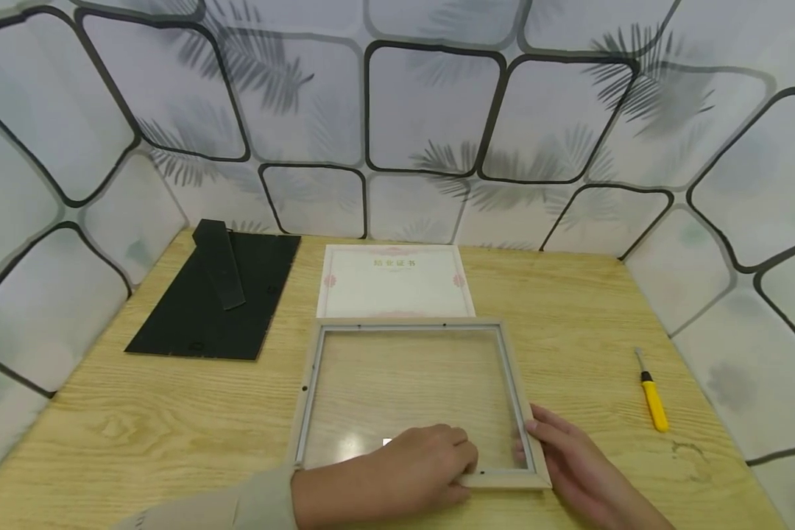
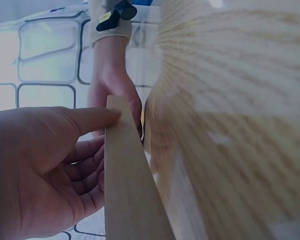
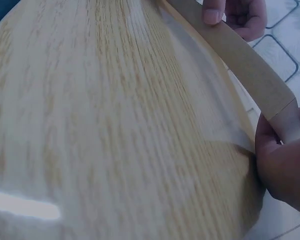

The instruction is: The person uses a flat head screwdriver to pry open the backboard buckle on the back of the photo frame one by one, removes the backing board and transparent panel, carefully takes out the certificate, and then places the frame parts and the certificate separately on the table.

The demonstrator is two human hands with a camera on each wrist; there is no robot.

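Observation:
A pale wooden picture frame with a clear pane lies on its face over the table, its grey inner lip upward. My left hand grips the near bar right of its middle. In the left wrist view the left thumb presses one face of the bar while the other fingers curl at its side. At the right bar, close to the near corner, my right hand holds the frame, its thumb on top and fingers partly hidden beneath. The right wrist view shows both hands along the same bar.
A black backing board with a folding stand lies at the left. Behind the frame is a white certificate with a pink border. A screwdriver-like tool with a yellow handle lies right. Patterned cloth encloses the table's back and sides.

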